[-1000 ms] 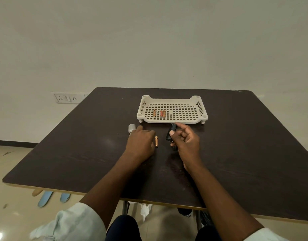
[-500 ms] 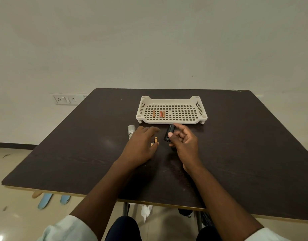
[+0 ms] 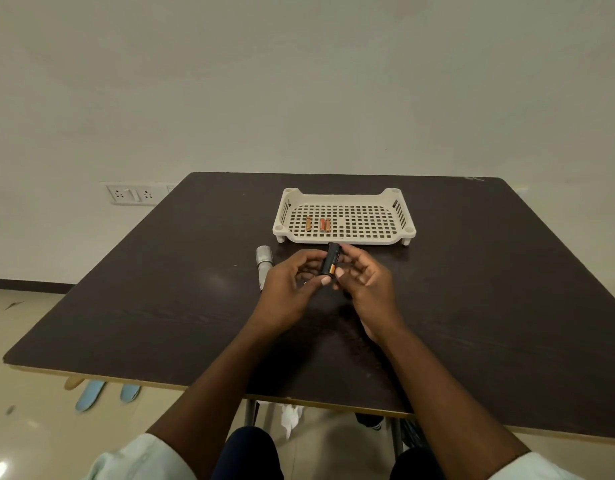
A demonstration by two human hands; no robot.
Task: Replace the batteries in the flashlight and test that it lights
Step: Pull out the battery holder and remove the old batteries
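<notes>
A black battery holder (image 3: 331, 259) stands nearly upright between my two hands above the table. An orange battery (image 3: 332, 270) shows at its lower end, pressed by the thumb of my left hand (image 3: 292, 289). My right hand (image 3: 366, 284) grips the holder from the right side. The silver flashlight body (image 3: 264, 259) lies on the table just left of my left hand, partly hidden by it. Three more batteries (image 3: 318, 224) lie in the white perforated tray (image 3: 399, 233) behind my hands.
The dark table (image 3: 489, 289) has its near edge close to my lap. A wall socket (image 3: 129, 194) is on the wall at the left. Blue slippers (image 3: 91, 396) lie on the floor under the table's left corner.
My left hand picked the loose orange battery off the table and brought it to the black holder. My right hand raised the holder and turned it more upright.
</notes>
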